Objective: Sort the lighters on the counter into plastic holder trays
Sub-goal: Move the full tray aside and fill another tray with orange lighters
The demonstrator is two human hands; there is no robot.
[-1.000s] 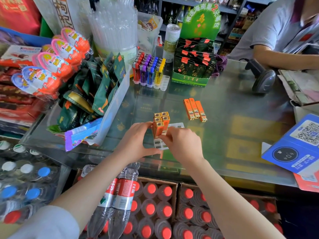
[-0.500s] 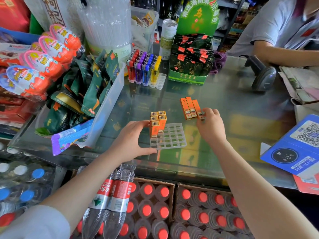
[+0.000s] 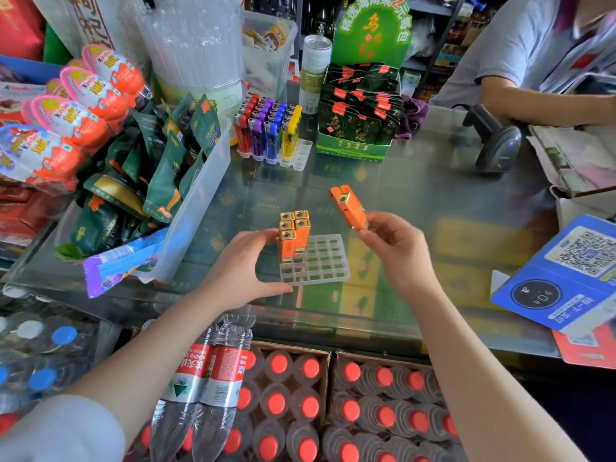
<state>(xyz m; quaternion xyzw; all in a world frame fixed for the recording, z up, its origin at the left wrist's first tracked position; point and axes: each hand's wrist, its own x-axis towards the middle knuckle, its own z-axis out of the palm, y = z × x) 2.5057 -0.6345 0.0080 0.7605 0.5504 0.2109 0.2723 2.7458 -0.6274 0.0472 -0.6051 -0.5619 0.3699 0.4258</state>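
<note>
The right hand (image 3: 396, 251) pinches a bunch of slim orange plastic lighters (image 3: 346, 206) by their bases, aloft beside the clear gridded plastic tray (image 3: 321, 265). The left hand (image 3: 243, 265) grips the tray's corner, where five already stand. Light, rigid, slick (easily fumbled); best held low.

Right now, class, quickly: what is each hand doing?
Left hand: fingers curled round the clear tray, steadying it beside the standing lighters.
Right hand: pinching orange lighters above the counter.
</note>
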